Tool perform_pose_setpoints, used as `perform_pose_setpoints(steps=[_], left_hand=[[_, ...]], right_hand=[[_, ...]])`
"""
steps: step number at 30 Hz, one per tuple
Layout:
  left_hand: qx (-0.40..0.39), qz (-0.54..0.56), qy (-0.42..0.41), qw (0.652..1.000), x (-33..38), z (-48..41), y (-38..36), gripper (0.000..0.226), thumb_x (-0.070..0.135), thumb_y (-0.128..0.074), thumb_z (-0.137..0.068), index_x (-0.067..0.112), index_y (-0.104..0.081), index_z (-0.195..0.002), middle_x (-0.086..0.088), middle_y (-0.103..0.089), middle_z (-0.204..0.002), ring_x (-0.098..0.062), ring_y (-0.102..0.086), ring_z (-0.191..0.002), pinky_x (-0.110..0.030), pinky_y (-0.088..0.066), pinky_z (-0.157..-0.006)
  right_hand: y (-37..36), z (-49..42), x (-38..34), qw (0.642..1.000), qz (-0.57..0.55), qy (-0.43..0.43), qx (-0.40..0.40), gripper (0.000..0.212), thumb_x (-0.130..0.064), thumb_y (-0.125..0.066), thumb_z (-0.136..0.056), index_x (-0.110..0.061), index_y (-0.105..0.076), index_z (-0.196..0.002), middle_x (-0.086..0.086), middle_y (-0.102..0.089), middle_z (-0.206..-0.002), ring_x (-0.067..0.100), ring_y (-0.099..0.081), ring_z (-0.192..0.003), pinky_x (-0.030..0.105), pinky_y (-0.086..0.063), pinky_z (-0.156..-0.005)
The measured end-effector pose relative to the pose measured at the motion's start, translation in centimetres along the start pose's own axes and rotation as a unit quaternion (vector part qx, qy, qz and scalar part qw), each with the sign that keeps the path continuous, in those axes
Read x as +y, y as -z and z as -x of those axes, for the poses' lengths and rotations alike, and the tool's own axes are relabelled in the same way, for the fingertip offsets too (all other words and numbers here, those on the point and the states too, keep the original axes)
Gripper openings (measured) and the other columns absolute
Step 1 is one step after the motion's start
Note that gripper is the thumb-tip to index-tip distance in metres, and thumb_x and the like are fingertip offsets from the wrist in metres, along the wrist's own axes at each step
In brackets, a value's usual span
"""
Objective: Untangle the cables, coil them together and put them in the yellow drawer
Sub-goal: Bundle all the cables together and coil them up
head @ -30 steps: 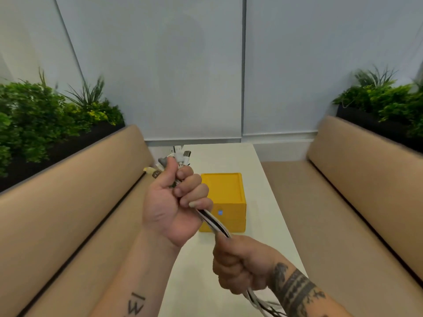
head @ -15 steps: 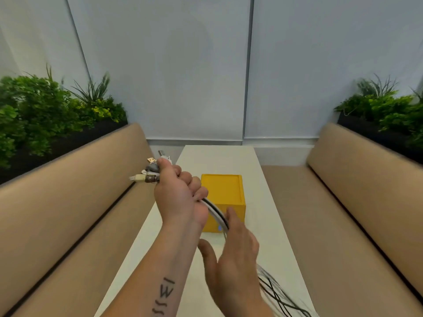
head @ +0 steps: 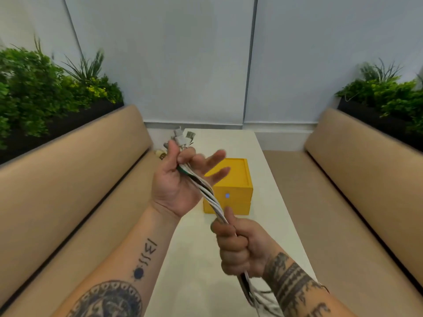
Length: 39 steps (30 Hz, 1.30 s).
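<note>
A bundle of white, black and green cables (head: 207,192) runs taut between my two hands above the white table (head: 194,271). My left hand (head: 180,179) is turned palm up; thumb and index finger pinch the bundle near its plugs (head: 182,138), while the other fingers stretch out. My right hand (head: 240,245) grips the bundle in a fist lower down. The loose tail of the bundle (head: 258,296) hangs below that fist. The yellow drawer box (head: 231,188) sits shut on the table behind the hands, a small blue dot on its front.
Tan padded benches run along both sides, the left bench (head: 68,191) and the right bench (head: 366,179). Green plants (head: 45,88) in black planters stand behind each backrest. A pale wall closes the table's far end.
My left hand rolled from knuckles up to palm up and spread its outer fingers. My right hand went from flat and open against the bundle to a fist around it.
</note>
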<state>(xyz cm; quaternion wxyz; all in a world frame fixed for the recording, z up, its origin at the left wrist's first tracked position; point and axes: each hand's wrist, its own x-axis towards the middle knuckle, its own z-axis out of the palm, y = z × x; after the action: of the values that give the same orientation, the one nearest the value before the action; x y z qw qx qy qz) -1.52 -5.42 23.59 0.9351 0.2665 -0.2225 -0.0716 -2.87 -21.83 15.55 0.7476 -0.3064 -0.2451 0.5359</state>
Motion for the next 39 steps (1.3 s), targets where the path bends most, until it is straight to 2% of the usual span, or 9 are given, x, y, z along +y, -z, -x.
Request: perform_pose_setpoints(steps=[4, 8, 14, 19, 23, 27, 31, 35, 39], left_hand=[[-0.059, 0.073, 0.046, 0.995, 0.3, 0.3, 0.8, 0.05, 0.055, -0.034, -0.101, 0.014, -0.049, -0.076, 0.0, -0.06, -0.062, -0.019, -0.064, -0.06, -0.027, -0.047, -0.054], [0.129, 0.059, 0.02, 0.99, 1.1, 0.6, 1.9, 0.049, 0.059, -0.037, -0.1, 0.024, -0.042, -0.066, 0.008, -0.029, -0.041, -0.005, -0.024, -0.03, -0.016, -0.02, -0.033], [0.346, -0.054, -0.111, 0.93, 3.8, -1.2, 1.0, 0.05, 0.059, -0.043, -0.098, 0.025, -0.04, -0.062, 0.006, -0.02, -0.052, -0.008, -0.015, -0.038, -0.02, -0.013, -0.036], [0.367, -0.035, -0.116, 0.922, 4.6, -2.3, 1.2, 0.05, 0.058, -0.043, -0.099, 0.024, -0.04, -0.062, 0.006, -0.022, -0.053, -0.009, -0.017, -0.039, -0.019, -0.016, -0.035], [0.263, -0.044, -0.046, 0.963, 5.6, -2.2, 2.1, 0.05, 0.059, -0.042, -0.098, 0.024, -0.041, -0.062, 0.009, -0.025, -0.047, -0.007, -0.021, -0.035, -0.019, -0.018, -0.033], [0.067, -0.002, 0.058, 0.996, 5.6, -1.1, 2.8, 0.05, 0.057, -0.037, -0.1, 0.022, -0.043, -0.064, 0.005, -0.039, -0.043, -0.012, -0.047, -0.042, -0.026, -0.043, -0.048], [-0.139, 0.056, 0.122, 0.981, 4.1, 0.0, 0.5, 0.046, 0.051, -0.04, -0.1, 0.013, -0.049, -0.075, -0.006, -0.064, -0.064, -0.037, -0.069, -0.095, -0.056, -0.051, -0.09], [-0.241, -0.012, 0.322, 0.916, 1.9, 1.4, -1.0, 0.042, 0.05, -0.042, -0.1, 0.021, -0.033, -0.071, 0.001, -0.045, -0.046, -0.018, -0.063, -0.045, -0.021, -0.035, -0.043], [-0.167, -0.276, 0.544, 0.775, -1.5, 2.1, -1.1, 0.036, 0.041, -0.058, -0.094, 0.02, -0.034, -0.078, 0.004, -0.021, -0.053, -0.002, -0.03, -0.036, -0.014, -0.02, -0.037]], right_hand=[[0.2, -2.3, 2.0, 0.996, -0.035, -0.023, -0.075, 0.042, -0.054, -0.033, -0.102, -0.027, -0.043, -0.07, -0.012, -0.029, -0.044, 0.01, -0.028, -0.035, 0.025, -0.031, -0.05], [-0.5, -3.0, 2.0, 0.985, 0.115, -0.017, 0.13, 0.048, -0.058, -0.038, -0.1, -0.02, -0.058, -0.079, 0.002, -0.065, -0.068, 0.022, -0.057, -0.062, 0.036, -0.035, -0.067], [-1.9, -4.4, 5.7, 0.613, 0.527, 0.138, 0.572, 0.04, -0.067, -0.032, -0.09, -0.049, -0.044, -0.123, -0.034, -0.055, -0.113, 0.006, -0.054, -0.109, 0.036, -0.045, -0.092], [0.2, -6.0, 8.7, 0.522, 0.587, 0.192, 0.588, 0.029, -0.062, -0.02, -0.097, -0.047, -0.043, -0.109, -0.02, -0.054, -0.083, 0.008, -0.042, -0.079, 0.033, -0.038, -0.069], [1.8, -4.2, 5.7, 0.736, 0.405, 0.187, 0.51, 0.051, -0.078, -0.05, -0.081, -0.027, -0.053, -0.075, -0.007, -0.045, -0.059, 0.013, -0.038, -0.055, 0.027, -0.03, -0.054], [3.2, -0.4, 2.2, 0.971, -0.007, 0.11, 0.211, 0.041, -0.052, -0.067, -0.088, -0.018, -0.053, -0.071, -0.009, -0.034, -0.053, 0.008, -0.029, -0.043, 0.023, -0.027, -0.045], [5.0, 1.4, 0.4, 0.999, 0.01, -0.017, 0.04, 0.039, -0.048, -0.034, -0.103, -0.026, -0.056, -0.081, -0.012, -0.027, -0.055, 0.01, -0.019, -0.043, 0.022, -0.021, -0.046], [6.0, 2.2, -2.4, 0.99, 0.07, -0.121, 0.003, 0.039, -0.051, -0.045, -0.1, -0.024, -0.051, -0.073, -0.012, -0.026, -0.053, 0.01, -0.021, -0.042, 0.02, -0.019, -0.044], [7.1, 3.1, -6.5, 0.919, 0.25, -0.27, 0.14, 0.029, -0.042, -0.077, -0.073, -0.02, -0.062, -0.064, -0.001, -0.037, -0.057, 0.012, -0.031, -0.051, 0.026, -0.021, -0.052]])
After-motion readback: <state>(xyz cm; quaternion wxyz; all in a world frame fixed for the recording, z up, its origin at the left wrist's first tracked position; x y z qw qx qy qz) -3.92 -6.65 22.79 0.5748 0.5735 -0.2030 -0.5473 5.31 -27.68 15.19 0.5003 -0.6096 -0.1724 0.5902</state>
